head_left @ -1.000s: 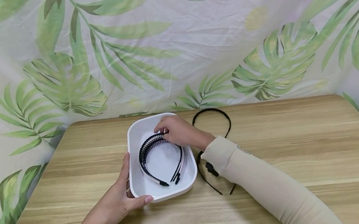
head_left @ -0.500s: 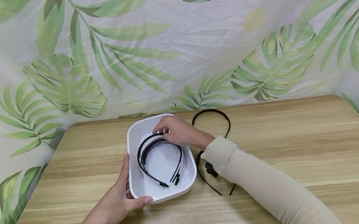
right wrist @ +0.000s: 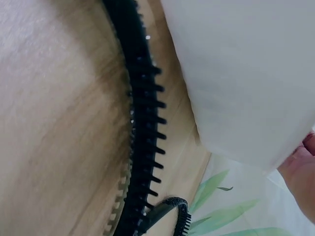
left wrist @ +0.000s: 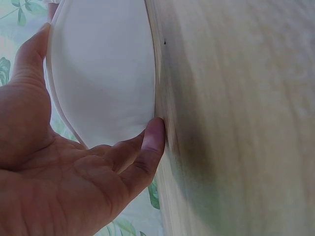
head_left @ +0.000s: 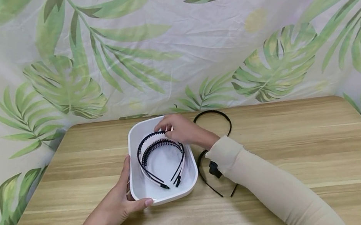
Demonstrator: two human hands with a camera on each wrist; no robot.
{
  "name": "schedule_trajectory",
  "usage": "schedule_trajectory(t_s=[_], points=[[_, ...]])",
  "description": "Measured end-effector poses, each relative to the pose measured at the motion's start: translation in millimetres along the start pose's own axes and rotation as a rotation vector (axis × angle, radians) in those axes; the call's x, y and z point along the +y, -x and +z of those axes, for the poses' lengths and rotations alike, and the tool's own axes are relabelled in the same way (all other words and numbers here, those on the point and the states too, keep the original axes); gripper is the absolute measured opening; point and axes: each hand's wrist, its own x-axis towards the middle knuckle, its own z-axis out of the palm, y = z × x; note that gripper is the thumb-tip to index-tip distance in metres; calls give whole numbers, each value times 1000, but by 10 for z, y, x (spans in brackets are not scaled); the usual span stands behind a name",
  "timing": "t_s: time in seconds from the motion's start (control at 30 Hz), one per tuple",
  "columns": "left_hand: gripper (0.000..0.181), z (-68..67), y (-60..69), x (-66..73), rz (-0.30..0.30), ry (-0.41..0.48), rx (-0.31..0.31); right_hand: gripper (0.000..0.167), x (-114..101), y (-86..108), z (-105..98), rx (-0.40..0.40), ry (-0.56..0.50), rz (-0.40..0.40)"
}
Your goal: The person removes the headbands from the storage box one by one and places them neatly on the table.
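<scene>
A white plastic bin (head_left: 196, 166) stands on the table with several headbands inside, nested together; among them are a black toothed headband (head_left: 139, 153) and a pale one behind it. My left hand (head_left: 118, 201) grips the bin's near left corner, thumb at the front rim and fingers along the side; the left wrist view also has this hand (left wrist: 74, 182) against the bin's wall (left wrist: 103, 73). Over the bin's far right part, my right hand (head_left: 183, 129) pinches the top of the headbands; how many bands it holds is hidden by the fingers.
Right of the bin lie two black headbands on the wooden table (head_left: 293, 138): one farther back (head_left: 213, 111), one nearer (head_left: 205, 182) partly under the right sleeve. Their comb teeth (right wrist: 158, 120) show in the right wrist view. A leaf-print cloth (head_left: 144, 55) hangs behind the table.
My right hand has shifted slightly to the right and back. The headbands in the bin have spread apart, showing more of the pale band. The left hand and bin hold still.
</scene>
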Motion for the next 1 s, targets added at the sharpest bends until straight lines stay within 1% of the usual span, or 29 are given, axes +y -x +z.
schedule_trajectory(t_s=[0.13,0.27,0.47,0.63,0.87,1.0], points=[[136,5,3,-2,-3,8,0,37,2,36,-48,14,-12,-7],[135,7,7,3,-7,8,1,35,9,67,-110,37,-1,-4],[135,10,12,11,-13,6,1,36,8,133,-227,68,-1,20],[135,11,15,11,-17,3,4,36,-4,196,-332,94,-20,45],[135,10,22,6,-22,-14,10,37,8,286,-481,97,-34,54],[135,11,12,3,-14,-2,7,37,18,334,-551,95,-31,54]])
